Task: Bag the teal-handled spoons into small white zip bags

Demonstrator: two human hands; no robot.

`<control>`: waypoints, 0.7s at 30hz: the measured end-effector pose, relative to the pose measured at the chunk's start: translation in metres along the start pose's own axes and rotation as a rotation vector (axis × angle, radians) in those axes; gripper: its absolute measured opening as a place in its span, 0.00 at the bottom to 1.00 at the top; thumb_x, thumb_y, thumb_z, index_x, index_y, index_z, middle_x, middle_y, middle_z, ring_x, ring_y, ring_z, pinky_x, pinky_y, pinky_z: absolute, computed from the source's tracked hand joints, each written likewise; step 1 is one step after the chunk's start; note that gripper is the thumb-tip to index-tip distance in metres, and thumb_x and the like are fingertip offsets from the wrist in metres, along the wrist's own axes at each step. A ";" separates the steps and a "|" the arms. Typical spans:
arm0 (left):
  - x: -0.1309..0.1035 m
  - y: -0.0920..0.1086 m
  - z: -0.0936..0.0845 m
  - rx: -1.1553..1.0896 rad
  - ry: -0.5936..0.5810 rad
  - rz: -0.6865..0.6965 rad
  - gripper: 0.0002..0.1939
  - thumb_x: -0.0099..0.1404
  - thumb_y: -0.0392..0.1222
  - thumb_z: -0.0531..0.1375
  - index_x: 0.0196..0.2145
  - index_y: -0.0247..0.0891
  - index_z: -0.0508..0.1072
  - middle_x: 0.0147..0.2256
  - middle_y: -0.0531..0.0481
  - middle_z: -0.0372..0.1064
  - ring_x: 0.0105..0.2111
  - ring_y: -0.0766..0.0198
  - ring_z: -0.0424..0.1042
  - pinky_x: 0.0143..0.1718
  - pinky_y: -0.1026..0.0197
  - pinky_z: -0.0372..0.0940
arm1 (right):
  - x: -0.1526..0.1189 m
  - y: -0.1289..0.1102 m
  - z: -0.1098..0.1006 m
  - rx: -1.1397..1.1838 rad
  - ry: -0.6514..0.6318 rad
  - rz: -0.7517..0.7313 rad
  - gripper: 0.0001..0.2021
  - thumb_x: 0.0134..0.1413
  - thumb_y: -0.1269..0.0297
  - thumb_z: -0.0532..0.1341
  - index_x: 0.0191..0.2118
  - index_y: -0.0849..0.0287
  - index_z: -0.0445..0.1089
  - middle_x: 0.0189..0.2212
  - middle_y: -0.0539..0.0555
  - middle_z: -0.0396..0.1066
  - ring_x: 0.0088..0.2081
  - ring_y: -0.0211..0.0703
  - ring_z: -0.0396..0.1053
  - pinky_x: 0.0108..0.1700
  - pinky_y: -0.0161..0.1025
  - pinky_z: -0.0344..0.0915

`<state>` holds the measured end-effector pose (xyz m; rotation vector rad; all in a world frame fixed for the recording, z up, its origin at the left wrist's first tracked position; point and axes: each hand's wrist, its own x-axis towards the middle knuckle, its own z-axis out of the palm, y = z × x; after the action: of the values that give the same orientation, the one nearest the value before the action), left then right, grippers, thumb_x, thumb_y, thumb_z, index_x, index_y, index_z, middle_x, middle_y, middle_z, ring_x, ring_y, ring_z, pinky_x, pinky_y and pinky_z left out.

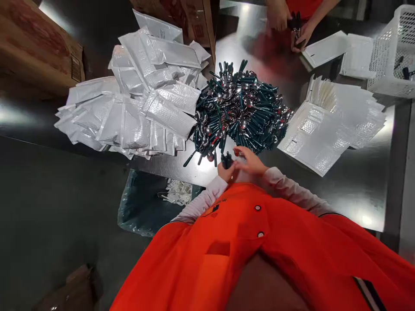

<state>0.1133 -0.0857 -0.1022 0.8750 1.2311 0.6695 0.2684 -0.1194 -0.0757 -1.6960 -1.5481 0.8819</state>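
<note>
My left hand point(226, 173) is closed around a small bundle of dark green spoon handles point(227, 160), their ends sticking up from the fist. Close beside it, my right hand point(251, 161) has its fingers curled at a spoon's shiny, red-reflecting bowl point(237, 151); the rest of that spoon is hidden. Just beyond both hands lies a large heap of metal spoons with dark green handles point(243, 110), tangled in many directions on the steel table point(350, 194).
White padded envelopes point(129, 108) are piled left of the spoons, more padded envelopes point(324, 129) at right. Cardboard boxes point(39, 43) stand at the back left. A lined bin point(139, 207) sits below the table edge. Across, a co-worker's hands point(301, 34) hold dark-handled utensils near a white basket point(385, 65).
</note>
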 end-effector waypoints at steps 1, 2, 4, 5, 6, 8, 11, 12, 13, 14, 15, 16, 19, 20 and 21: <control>0.001 -0.002 -0.006 -0.035 0.016 -0.012 0.17 0.53 0.46 0.74 0.27 0.35 0.71 0.22 0.55 0.66 0.23 0.71 0.64 0.26 0.65 0.61 | 0.006 0.012 -0.008 -0.094 -0.015 0.100 0.23 0.57 0.52 0.66 0.55 0.59 0.72 0.50 0.62 0.75 0.52 0.56 0.71 0.56 0.52 0.68; 0.001 -0.005 -0.012 -0.087 0.017 -0.040 0.19 0.49 0.46 0.75 0.25 0.36 0.69 0.18 0.58 0.61 0.19 0.72 0.60 0.22 0.66 0.56 | 0.012 0.023 -0.016 -0.218 -0.003 0.208 0.18 0.61 0.56 0.63 0.53 0.60 0.74 0.49 0.62 0.76 0.51 0.55 0.71 0.55 0.51 0.67; 0.000 -0.009 -0.020 -0.223 -0.017 -0.133 0.23 0.45 0.49 0.75 0.25 0.38 0.66 0.14 0.63 0.52 0.14 0.75 0.51 0.17 0.67 0.45 | 0.022 0.043 -0.028 -0.505 0.053 0.394 0.16 0.63 0.61 0.61 0.52 0.63 0.76 0.50 0.66 0.75 0.53 0.59 0.69 0.55 0.52 0.64; -0.001 -0.011 -0.022 -0.286 -0.040 -0.181 0.25 0.43 0.50 0.75 0.26 0.39 0.64 0.13 0.65 0.49 0.12 0.76 0.47 0.16 0.67 0.41 | 0.025 0.051 -0.032 -0.629 0.064 0.455 0.17 0.62 0.62 0.62 0.52 0.65 0.75 0.52 0.69 0.74 0.55 0.62 0.66 0.55 0.53 0.63; -0.002 -0.012 -0.023 -0.330 -0.064 -0.219 0.26 0.42 0.50 0.76 0.26 0.39 0.63 0.13 0.66 0.47 0.11 0.77 0.45 0.15 0.67 0.38 | 0.028 0.058 -0.033 -0.720 0.053 0.492 0.19 0.60 0.61 0.63 0.53 0.67 0.75 0.53 0.70 0.72 0.57 0.64 0.64 0.55 0.54 0.62; -0.003 -0.013 -0.023 -0.371 -0.084 -0.248 0.28 0.40 0.50 0.76 0.26 0.40 0.62 0.12 0.67 0.47 0.11 0.78 0.44 0.15 0.68 0.37 | 0.032 0.066 -0.032 -0.820 -0.002 0.507 0.20 0.59 0.60 0.65 0.52 0.69 0.75 0.53 0.72 0.72 0.57 0.66 0.62 0.54 0.53 0.61; 0.000 -0.012 -0.023 -0.359 -0.092 -0.250 0.28 0.39 0.51 0.77 0.26 0.40 0.62 0.12 0.67 0.47 0.11 0.77 0.46 0.14 0.67 0.40 | 0.033 0.065 -0.026 -0.865 -0.073 0.491 0.17 0.60 0.61 0.63 0.48 0.70 0.76 0.48 0.73 0.75 0.55 0.65 0.64 0.54 0.55 0.58; 0.001 -0.011 -0.023 -0.328 -0.087 -0.239 0.28 0.39 0.51 0.77 0.26 0.40 0.63 0.12 0.66 0.48 0.12 0.76 0.47 0.15 0.67 0.41 | 0.033 0.063 -0.026 -0.865 -0.088 0.498 0.16 0.62 0.62 0.61 0.47 0.71 0.76 0.46 0.73 0.75 0.54 0.65 0.66 0.54 0.55 0.58; 0.003 -0.010 -0.023 -0.276 -0.075 -0.218 0.27 0.39 0.51 0.77 0.26 0.39 0.65 0.13 0.65 0.51 0.13 0.75 0.49 0.16 0.67 0.44 | 0.033 0.061 -0.026 -0.862 -0.100 0.506 0.16 0.63 0.63 0.60 0.47 0.71 0.76 0.44 0.74 0.76 0.53 0.65 0.67 0.54 0.55 0.58; 0.006 -0.008 -0.023 -0.204 -0.065 -0.184 0.26 0.39 0.50 0.77 0.26 0.38 0.67 0.14 0.62 0.55 0.14 0.74 0.53 0.17 0.66 0.48 | 0.033 0.058 -0.028 -0.857 -0.108 0.510 0.16 0.64 0.63 0.58 0.46 0.71 0.76 0.43 0.74 0.76 0.52 0.65 0.68 0.54 0.55 0.58; 0.009 -0.005 -0.023 -0.116 -0.058 -0.138 0.24 0.39 0.48 0.77 0.25 0.37 0.69 0.16 0.59 0.60 0.17 0.72 0.57 0.19 0.65 0.52 | 0.032 0.054 -0.030 -0.851 -0.111 0.512 0.16 0.66 0.64 0.56 0.47 0.72 0.76 0.43 0.75 0.76 0.52 0.65 0.69 0.54 0.54 0.59; 0.012 -0.002 -0.022 -0.023 -0.055 -0.088 0.22 0.39 0.45 0.78 0.24 0.36 0.70 0.18 0.56 0.64 0.20 0.70 0.61 0.22 0.64 0.55 | 0.031 0.052 -0.033 -0.844 -0.110 0.507 0.17 0.67 0.63 0.54 0.49 0.72 0.75 0.44 0.75 0.76 0.52 0.65 0.69 0.53 0.53 0.60; 0.026 0.011 -0.016 0.194 -0.087 0.027 0.17 0.40 0.40 0.77 0.23 0.36 0.73 0.21 0.53 0.68 0.25 0.66 0.65 0.29 0.61 0.60 | 0.030 0.045 -0.039 -0.806 -0.100 0.491 0.20 0.70 0.62 0.52 0.58 0.71 0.69 0.49 0.74 0.75 0.52 0.62 0.72 0.51 0.48 0.64; 0.031 0.016 -0.012 0.231 -0.101 0.051 0.17 0.42 0.40 0.77 0.23 0.36 0.73 0.21 0.53 0.67 0.26 0.65 0.65 0.30 0.60 0.60 | 0.031 0.044 -0.039 -0.791 -0.113 0.500 0.21 0.71 0.61 0.53 0.59 0.70 0.68 0.50 0.73 0.74 0.52 0.61 0.72 0.51 0.47 0.64; 0.036 0.021 -0.009 0.254 -0.112 0.071 0.16 0.43 0.41 0.76 0.23 0.36 0.73 0.21 0.53 0.67 0.26 0.65 0.65 0.31 0.60 0.60 | 0.031 0.043 -0.037 -0.778 -0.133 0.515 0.20 0.70 0.61 0.54 0.59 0.70 0.68 0.51 0.73 0.74 0.52 0.60 0.73 0.52 0.46 0.65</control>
<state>0.1129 -0.0432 -0.1031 1.1564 1.2042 0.5195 0.3248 -0.0924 -0.0932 -2.7254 -1.6929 0.6679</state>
